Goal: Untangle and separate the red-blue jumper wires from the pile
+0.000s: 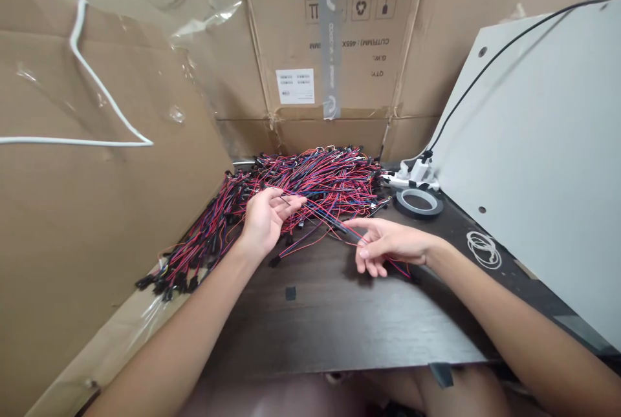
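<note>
A large heap of thin red, blue and black wires (315,178) with black connectors lies at the back of a dark tabletop (339,320). My left hand (266,213) rests palm up at the heap's front edge, fingers loosely curled around a few wires. My right hand (383,245) hovers over the table to the right, forefinger stretched toward the wires and the other fingers curled, with a few red and blue strands running under it. More connector ends (169,278) trail off to the left.
A roll of black tape (418,202) lies at the heap's right. A white clip (412,176) with a black cable sits beside a tilted white panel (548,145). Coiled white wire (484,249) lies near it. Cardboard walls (97,210) surround the table.
</note>
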Available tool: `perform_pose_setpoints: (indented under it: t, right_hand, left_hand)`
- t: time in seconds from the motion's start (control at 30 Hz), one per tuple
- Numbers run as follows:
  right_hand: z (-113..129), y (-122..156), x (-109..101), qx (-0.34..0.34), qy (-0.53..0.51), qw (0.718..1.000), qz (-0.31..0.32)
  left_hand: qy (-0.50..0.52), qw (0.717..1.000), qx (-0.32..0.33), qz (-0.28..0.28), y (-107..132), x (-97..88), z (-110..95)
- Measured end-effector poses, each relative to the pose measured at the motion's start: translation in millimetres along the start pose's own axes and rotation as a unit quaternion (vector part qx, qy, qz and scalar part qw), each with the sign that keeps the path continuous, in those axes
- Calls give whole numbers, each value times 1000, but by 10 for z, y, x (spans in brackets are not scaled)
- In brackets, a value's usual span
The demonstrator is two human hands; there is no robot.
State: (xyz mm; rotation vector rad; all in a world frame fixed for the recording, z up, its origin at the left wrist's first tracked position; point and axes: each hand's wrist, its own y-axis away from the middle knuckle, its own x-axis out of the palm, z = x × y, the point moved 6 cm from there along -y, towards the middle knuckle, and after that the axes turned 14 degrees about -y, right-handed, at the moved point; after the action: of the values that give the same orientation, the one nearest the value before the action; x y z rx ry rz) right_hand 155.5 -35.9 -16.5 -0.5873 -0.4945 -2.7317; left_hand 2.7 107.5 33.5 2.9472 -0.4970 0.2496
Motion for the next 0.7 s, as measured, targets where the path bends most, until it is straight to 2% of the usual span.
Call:
perform_pose_setpoints:
  t: [0.1, 0.17, 0.37, 0.5, 0.6, 0.7]
  right_hand:
    - [67, 64, -180, 8, 38, 998, -44]
    - [151, 119, -287, -16, 49, 996, -69]
    - [362, 246, -536, -132, -5, 981, -141]
    - [475, 329, -720, -227, -46, 955, -187]
    - [474, 379, -838, -216, -26, 951, -220]
    - [418, 394, -865, -159, 12, 963, -219]
  left_hand:
    - [-35, 997, 62, 7, 5, -5, -68]
    - [-60, 995, 81, 16, 8, 4, -90]
    - [-171, 983, 66, 25, 4, 8, -69]
    - [-190, 978, 68, 46, 11, 7, -82]
    - [-160, 982, 64, 77, 24, 23, -110]
    - [-143, 985, 40, 92, 30, 19, -129]
